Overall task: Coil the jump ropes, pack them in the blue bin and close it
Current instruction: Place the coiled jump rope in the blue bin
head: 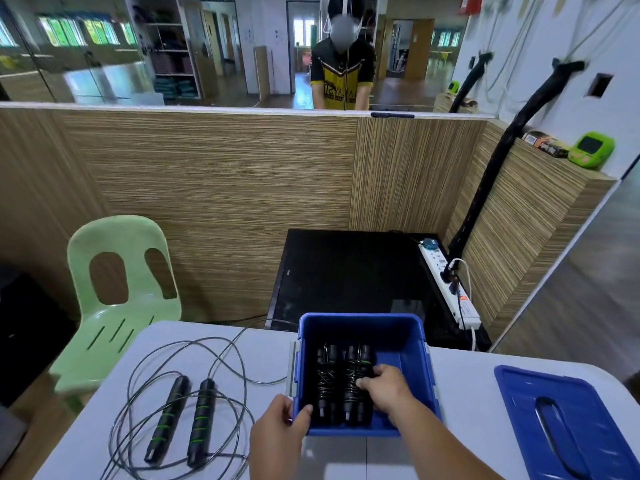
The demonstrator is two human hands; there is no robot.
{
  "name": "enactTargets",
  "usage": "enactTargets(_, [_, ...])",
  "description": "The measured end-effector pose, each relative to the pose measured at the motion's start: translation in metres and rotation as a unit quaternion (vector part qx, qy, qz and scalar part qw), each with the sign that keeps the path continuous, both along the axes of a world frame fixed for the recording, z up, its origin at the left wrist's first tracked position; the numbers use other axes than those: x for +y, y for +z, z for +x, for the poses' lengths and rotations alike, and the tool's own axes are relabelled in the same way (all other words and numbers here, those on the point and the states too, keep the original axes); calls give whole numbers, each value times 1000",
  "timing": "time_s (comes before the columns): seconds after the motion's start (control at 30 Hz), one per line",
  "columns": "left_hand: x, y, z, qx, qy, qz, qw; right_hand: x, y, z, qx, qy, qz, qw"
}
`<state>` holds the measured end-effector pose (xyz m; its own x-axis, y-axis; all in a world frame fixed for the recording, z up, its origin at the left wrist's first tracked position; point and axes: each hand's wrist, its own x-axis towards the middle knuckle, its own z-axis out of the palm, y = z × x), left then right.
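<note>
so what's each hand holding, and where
Left hand grips the blue bin at its near-left rim; right hand holds the right-hand coiled jump rope by its middle.

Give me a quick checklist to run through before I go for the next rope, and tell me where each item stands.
1. Bin steadied: ok. The left hand grips the near left corner of the blue bin.
2. Packed ropes settled: ok. The left coiled rope and right coiled rope lie side by side inside.
3. Right hand free: not ok. Its fingers curl over the right coiled rope.
4. Loose rope coiled: not ok. It lies spread on the table.
5. Its cord clear of the bin: cannot tell. One strand runs to the bin's left wall.
6. Lid at hand: ok. It lies on the table to the right.
</note>
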<state>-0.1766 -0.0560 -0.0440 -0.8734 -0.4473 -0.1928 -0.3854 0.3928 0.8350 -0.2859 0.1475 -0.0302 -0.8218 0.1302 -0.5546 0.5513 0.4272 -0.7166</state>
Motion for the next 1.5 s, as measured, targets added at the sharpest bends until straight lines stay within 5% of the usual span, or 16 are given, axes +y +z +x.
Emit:
enactTargets(0.23, [0, -1, 1, 14, -3, -2, 1000, 4, 3, 1, 20, 23, 40, 999])
enactTargets(0.4, [0, 3, -3, 21, 0, 5, 1000, 13, 32, 11, 67, 99, 192, 974])
enactTargets(0.67, [2, 6, -11, 25, 5, -7, 1000, 58, 57, 84, 314, 169, 253, 899])
enactTargets(0.93, [3, 13, -21, 50, -8, -12, 999, 83, 36, 102, 343, 180, 287, 876])
enactTargets(1.5, [16, 46, 1, -1, -5, -34, 999, 75, 64, 99, 319, 156, 258, 898])
